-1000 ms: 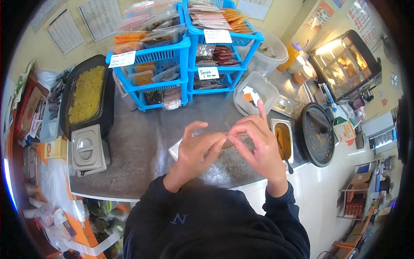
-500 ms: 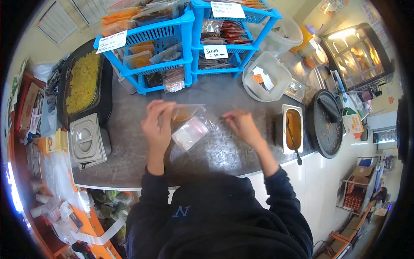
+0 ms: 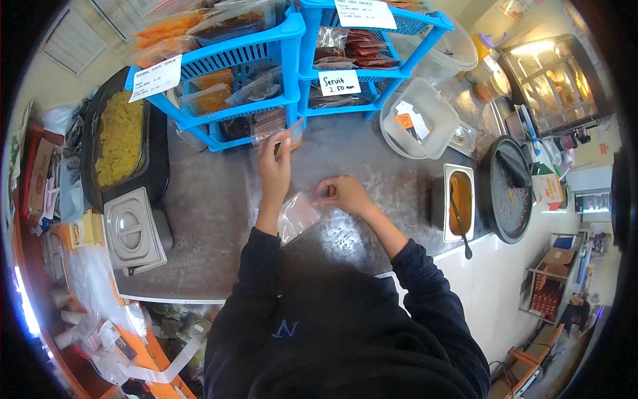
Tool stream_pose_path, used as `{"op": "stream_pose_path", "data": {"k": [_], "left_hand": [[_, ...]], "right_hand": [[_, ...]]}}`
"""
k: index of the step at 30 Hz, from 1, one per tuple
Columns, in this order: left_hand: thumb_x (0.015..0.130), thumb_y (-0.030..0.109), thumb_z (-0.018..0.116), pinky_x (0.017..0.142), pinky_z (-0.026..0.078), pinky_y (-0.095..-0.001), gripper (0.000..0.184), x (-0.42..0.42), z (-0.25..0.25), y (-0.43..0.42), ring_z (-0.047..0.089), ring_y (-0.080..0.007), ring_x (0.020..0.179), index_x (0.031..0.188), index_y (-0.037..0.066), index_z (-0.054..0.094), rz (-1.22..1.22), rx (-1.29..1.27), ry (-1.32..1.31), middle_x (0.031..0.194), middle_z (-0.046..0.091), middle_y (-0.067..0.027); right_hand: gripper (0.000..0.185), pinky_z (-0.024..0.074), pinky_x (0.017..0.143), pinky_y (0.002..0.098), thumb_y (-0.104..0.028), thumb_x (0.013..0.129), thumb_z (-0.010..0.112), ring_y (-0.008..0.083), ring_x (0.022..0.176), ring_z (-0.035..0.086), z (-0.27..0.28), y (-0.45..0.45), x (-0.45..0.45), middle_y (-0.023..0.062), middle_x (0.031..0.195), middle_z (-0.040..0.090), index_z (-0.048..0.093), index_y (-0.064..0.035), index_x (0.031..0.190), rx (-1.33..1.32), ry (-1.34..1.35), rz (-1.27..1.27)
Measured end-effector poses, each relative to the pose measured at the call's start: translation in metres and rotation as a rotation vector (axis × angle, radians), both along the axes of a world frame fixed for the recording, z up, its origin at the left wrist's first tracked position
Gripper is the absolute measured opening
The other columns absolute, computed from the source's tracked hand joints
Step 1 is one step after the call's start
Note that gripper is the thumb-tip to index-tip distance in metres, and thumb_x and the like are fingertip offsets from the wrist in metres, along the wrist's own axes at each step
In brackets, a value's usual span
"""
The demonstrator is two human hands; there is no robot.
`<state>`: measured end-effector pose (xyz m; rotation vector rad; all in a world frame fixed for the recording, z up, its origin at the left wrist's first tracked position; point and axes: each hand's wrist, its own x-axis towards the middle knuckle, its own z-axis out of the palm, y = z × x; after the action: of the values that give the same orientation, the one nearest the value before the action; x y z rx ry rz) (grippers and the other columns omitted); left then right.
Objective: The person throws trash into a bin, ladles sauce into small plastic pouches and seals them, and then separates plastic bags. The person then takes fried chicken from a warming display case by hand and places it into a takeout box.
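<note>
My left hand (image 3: pixel 274 163) pinches a small zip bag (image 3: pixel 296 141) with orange-brown contents, close to the front of the blue rack (image 3: pixel 256 46). On the dark counter lies a stack of clear plastic bags (image 3: pixel 298 216) between my forearms. My right hand (image 3: pixel 345 195) is at the upper right edge of that stack, thumb and fingertips pressed together on the edge of a clear bag. Filled bags (image 3: pixel 211 98) lie in the rack's compartments.
At left are a black tray of yellow food (image 3: pixel 121 139) and a lidded steel container (image 3: pixel 135 229). At right stand a clear tub (image 3: pixel 425 120), a steel pan of orange sauce with a spoon (image 3: pixel 460 199) and a stone mortar (image 3: pixel 508 206).
My hands have come apart from their earlier meeting point. My left hand has carried the filled bag forward towards the rack, while my right has moved left to the empty bags. The view has shifted.
</note>
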<state>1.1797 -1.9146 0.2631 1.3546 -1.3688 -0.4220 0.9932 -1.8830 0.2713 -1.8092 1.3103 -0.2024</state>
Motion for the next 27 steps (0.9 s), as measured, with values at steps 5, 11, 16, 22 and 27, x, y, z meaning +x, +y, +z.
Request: {"op": "stream_pose_path", "data": {"k": [5,11,16,22,27], "left_hand": [[0.083,0.021,0.063,0.092,0.035,-0.0415,0.037,0.008,0.023,0.019,0.048,-0.0304,0.107,0.115,0.005,0.055,0.294,-0.133,-0.302,0.112,0.054,-0.0141],[0.066,0.026,0.077,0.096,0.031,-0.0445,0.073,0.021,0.017,0.112,0.041,-0.0342,0.113,0.128,0.005,0.045,-0.213,0.296,-0.392,0.123,0.045,-0.0173],[0.055,0.027,0.082,0.094,0.033,-0.0442,0.09,0.008,-0.008,0.125,0.041,-0.0337,0.112,0.13,0.003,0.04,-0.215,0.341,-0.519,0.122,0.043,-0.0163],[0.056,0.025,0.082,0.094,0.033,-0.0446,0.089,-0.011,-0.006,0.122,0.041,-0.0352,0.111,0.13,0.003,0.039,-0.184,0.266,-0.457,0.12,0.043,-0.0161],[0.058,0.031,0.081,0.095,0.03,-0.0467,0.088,-0.018,-0.002,0.125,0.039,-0.0358,0.113,0.13,0.004,0.038,-0.159,0.284,-0.419,0.122,0.042,-0.0165]], "right_hand": [[0.026,0.0266,0.078,0.0392,-0.05,0.061,0.075,0.0166,0.069,0.061,-0.006,0.0,0.022,-0.0039,0.066,0.064,0.07,-0.0254,0.067,-0.176,0.294,0.108],[0.031,0.0234,0.078,0.0415,-0.057,0.059,0.073,0.0155,0.07,0.061,-0.003,0.006,0.025,-0.0054,0.07,0.066,0.07,-0.0265,0.066,-0.046,0.222,0.063],[0.031,0.0237,0.08,0.0444,-0.057,0.063,0.07,0.0161,0.071,0.061,-0.004,0.017,0.041,-0.0054,0.07,0.066,0.071,-0.0265,0.067,-0.097,0.284,0.102],[0.017,0.0248,0.081,0.0474,-0.041,0.073,0.066,0.02,0.072,0.061,0.006,0.027,0.027,0.0,0.073,0.066,0.07,-0.0256,0.068,-0.272,0.296,-0.005],[0.012,0.0275,0.081,0.0452,-0.023,0.078,0.06,0.023,0.073,0.062,0.022,0.039,0.014,0.0054,0.074,0.065,0.071,-0.0206,0.074,-0.519,0.243,-0.135]]}}
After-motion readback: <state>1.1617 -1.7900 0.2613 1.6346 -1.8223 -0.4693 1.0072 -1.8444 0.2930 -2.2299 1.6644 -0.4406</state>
